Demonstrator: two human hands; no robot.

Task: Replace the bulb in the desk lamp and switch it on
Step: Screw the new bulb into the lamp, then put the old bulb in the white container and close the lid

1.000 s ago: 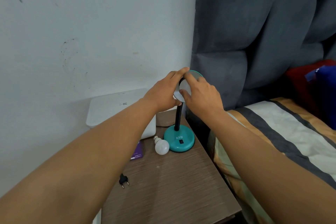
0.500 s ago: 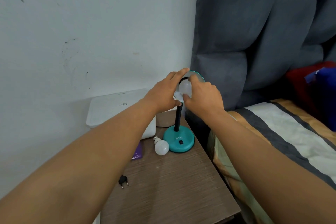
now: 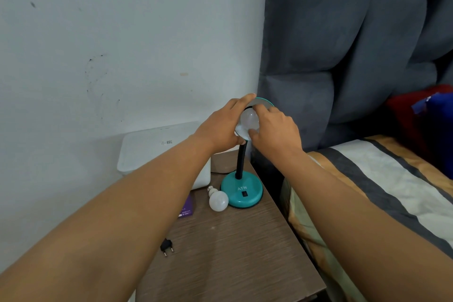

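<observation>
The bulb sits in the mouth of the teal lamp shade, its round dome facing the camera, so its long axis appears to run straight back from the viewer into the shade, toward the socket hidden behind it. The right hand lies at about 3 o'clock from the bulb, with its fingers curled over the bulb's upper edge and the thumb pressed against the lower edge, grasping the glass. The left hand lies at 9 o'clock, its fingers arched over the top of the shade and its thumb tucked below, holding the shade steady rather than the bulb (the contact under the palm is hidden). Both hands are equally near, but only the right one is on the bulb, so the turning falls to it.

My judgement is that the coming move is a twist about that back-pointing axis, with the left hand countering so that the flexible black neck does not bend away. Whether the thread is engaged cannot be seen.

A second bulb lies on the tabletop, touching the lamp base at its 8 o'clock side, screw cap pointing to 11 o'clock. The black plug lies loose at 7 o'clock from the base, well apart from it, so the lamp looks unplugged.
</observation>
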